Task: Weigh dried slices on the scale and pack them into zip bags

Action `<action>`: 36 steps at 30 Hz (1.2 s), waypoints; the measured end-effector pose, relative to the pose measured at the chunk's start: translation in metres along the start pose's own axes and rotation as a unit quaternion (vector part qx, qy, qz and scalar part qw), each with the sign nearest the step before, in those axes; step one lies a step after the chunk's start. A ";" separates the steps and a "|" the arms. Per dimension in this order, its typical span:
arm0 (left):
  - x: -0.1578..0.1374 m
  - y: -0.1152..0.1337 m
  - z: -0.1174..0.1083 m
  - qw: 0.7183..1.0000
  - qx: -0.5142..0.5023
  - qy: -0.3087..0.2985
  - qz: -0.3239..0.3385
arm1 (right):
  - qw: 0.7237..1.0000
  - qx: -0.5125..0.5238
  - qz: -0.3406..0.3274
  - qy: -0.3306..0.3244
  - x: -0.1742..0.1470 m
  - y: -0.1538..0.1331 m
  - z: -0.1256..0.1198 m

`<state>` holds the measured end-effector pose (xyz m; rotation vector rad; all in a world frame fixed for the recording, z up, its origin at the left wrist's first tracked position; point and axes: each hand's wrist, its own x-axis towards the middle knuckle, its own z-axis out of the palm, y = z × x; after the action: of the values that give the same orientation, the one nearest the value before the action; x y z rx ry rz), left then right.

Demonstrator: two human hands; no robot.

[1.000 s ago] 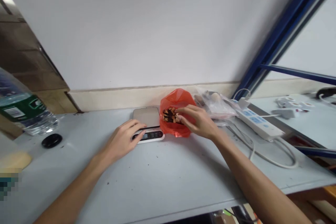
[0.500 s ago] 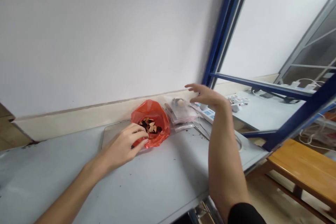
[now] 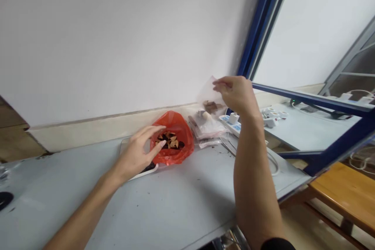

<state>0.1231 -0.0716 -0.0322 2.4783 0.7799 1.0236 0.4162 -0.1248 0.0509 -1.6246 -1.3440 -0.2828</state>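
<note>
Head view: open bench [image 3: 175, 203] lies before our left hand [image 3: 136, 156], its grip spread at the mouth of the red bag [image 3: 187, 142] of brown pieces [image 3: 172, 141], beside the scale [image 3: 150, 170]. Beyond, our right hand [image 3: 236, 91], bare half a second ago, now pinches a clear bag [image 3: 207, 93] above the stacked packets [image 3: 210, 129]; we judge the pick-up made. The wall [image 3: 146, 47] and blue frame [image 3: 260, 31] bound the space behind.
</note>
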 end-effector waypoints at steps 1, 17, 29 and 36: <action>-0.002 -0.004 -0.002 0.999 -0.029 0.023 -0.025 | 0.998 0.046 -0.020 -0.032 -0.004 -0.018 0.001; -0.041 -0.054 -0.040 0.885 -0.280 0.244 -0.280 | 0.836 0.148 -0.068 -0.525 -0.034 -0.085 0.096; -0.049 -0.035 -0.016 0.991 -0.066 0.039 -0.105 | 0.821 0.158 -0.003 -0.549 -0.053 -0.092 0.130; -0.048 -0.031 -0.014 0.981 -0.106 0.045 -0.154 | 0.823 0.159 -0.008 -0.545 -0.059 -0.095 0.135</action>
<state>0.0736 -0.0749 -0.0643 2.0650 0.9902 1.0479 0.2622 -0.0645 -0.0083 -1.4816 -2.0732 0.9821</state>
